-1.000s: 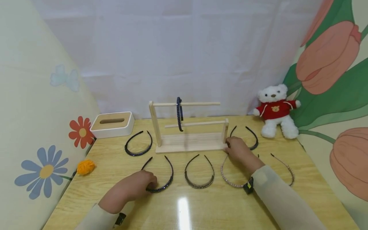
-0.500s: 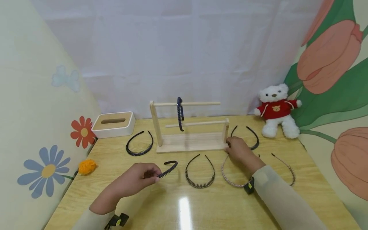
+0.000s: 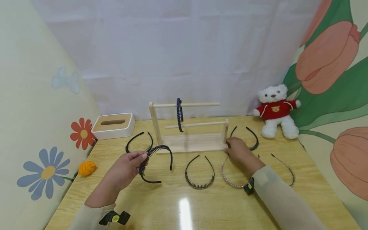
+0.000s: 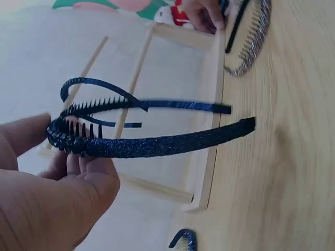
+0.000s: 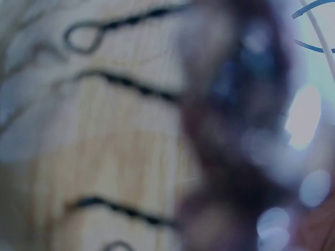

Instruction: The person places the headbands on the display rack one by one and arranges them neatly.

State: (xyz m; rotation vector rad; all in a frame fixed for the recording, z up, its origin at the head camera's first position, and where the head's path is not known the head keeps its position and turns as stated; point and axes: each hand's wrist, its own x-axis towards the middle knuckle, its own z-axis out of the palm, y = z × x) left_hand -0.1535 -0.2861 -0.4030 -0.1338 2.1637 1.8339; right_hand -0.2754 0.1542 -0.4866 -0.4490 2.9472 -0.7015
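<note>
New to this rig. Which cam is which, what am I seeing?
No machine: a person works bare-handed. The wide picture is from the head, looking down; the other two look from each wrist, the right one mostly blur. The left hand holds a dark toothed headband above the table; the right hand grips the right end of the wooden stand. A second headband hangs on its upper rod; other headbands lie on the table, with a white box, orange ball and plush bear nearby.

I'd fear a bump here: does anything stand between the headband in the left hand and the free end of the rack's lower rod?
Nothing visible stands between the held headband and the free end of the lower rod. Just beyond that tip, the hanging headband crosses that rod in the head view, so it might snag.
</note>
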